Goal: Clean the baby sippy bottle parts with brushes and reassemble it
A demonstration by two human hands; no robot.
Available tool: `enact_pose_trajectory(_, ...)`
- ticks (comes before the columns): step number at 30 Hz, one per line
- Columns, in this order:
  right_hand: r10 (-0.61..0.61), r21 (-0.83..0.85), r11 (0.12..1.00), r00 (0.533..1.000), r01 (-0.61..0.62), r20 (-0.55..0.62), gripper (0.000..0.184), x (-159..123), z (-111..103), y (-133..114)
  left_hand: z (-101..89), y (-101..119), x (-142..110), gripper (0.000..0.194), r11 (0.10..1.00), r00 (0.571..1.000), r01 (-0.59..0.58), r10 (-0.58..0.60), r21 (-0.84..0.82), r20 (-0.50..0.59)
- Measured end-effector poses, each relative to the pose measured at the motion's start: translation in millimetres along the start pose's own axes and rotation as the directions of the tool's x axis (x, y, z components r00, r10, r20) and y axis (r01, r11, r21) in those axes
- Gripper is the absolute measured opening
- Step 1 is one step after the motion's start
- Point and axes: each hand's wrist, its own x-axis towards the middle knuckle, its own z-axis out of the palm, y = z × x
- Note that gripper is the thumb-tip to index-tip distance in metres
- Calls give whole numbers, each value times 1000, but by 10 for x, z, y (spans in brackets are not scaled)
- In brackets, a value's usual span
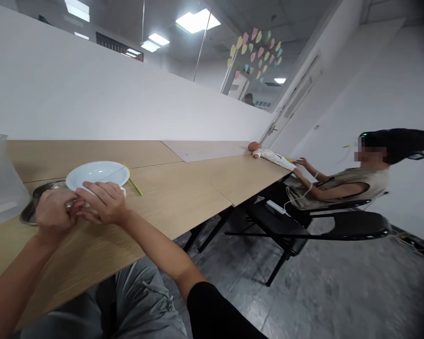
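My left hand (54,210) and my right hand (105,201) meet above the near left part of the table, fingers curled inward. Between them a small shiny bit shows, but what they grip is mostly hidden. A scrap of something white peeks out beyond the right hand's knuckles. Just behind the hands is a white round dish (98,170), its near rim covered by my fingers. A metal tray (31,211) lies partly under and behind my left hand. A thin yellow-green stick (133,181) rests on the table to the right of the dish.
At the far left stands a translucent plastic pitcher (2,183). The wooden table (183,197) runs right along a white wall. At its far end a seated person handles a doll (273,157) in white wrapping. A black folding chair (279,221) stands in between.
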Motion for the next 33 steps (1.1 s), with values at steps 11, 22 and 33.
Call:
enact_pose_trajectory(11, -115, -111, 990, 959, 89, -260, 40, -7, 212, 31, 41, -33, 46, 33, 992, 968, -99, 114, 76, -223)
enact_pose_trajectory(22, 26, 84, 996, 867, 19, -497, 46, -29, 268, -24, 2, 11, 80, 32, 995, 982, -77, 63, -67, -180)
enact_pose_trajectory(33, 30, 92, 996, 888, 14, -460, 45, -40, 269, 33, 8, 165, 97, 21, 979, 942, -190, 162, -70, -293)
